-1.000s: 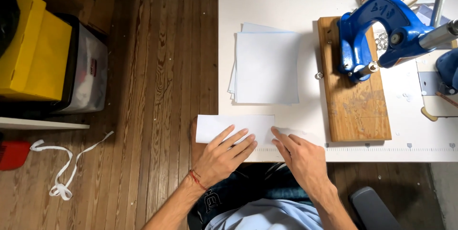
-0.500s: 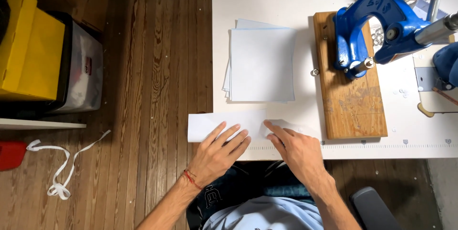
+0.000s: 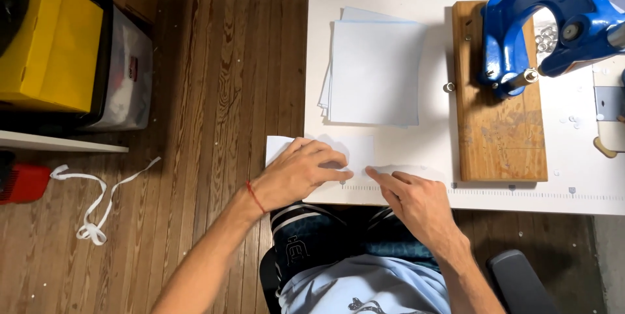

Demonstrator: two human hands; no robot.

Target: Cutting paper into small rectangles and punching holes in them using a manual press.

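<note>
A folded white paper sheet [image 3: 355,150] lies along the front edge of the white table [image 3: 416,1], its left end sticking out past the table's corner. My left hand [image 3: 303,172] lies on the left part of the sheet, fingers curled and pressing down. My right hand [image 3: 416,198] rests at the table's front edge, its index fingertip pressing the sheet's lower edge near the middle. The two index fingertips nearly meet. Neither hand lifts the sheet.
A stack of white sheets [image 3: 374,70] sits behind the folded one. To the right, a blue hand press [image 3: 553,21] stands on a wooden board [image 3: 498,125]. A yellow box [image 3: 49,40] and a white strap [image 3: 97,203] lie on the wooden floor, left.
My left hand's fingers have curled in and slid right along the sheet. My right hand has shifted so that only its index finger presses the sheet's edge.
</note>
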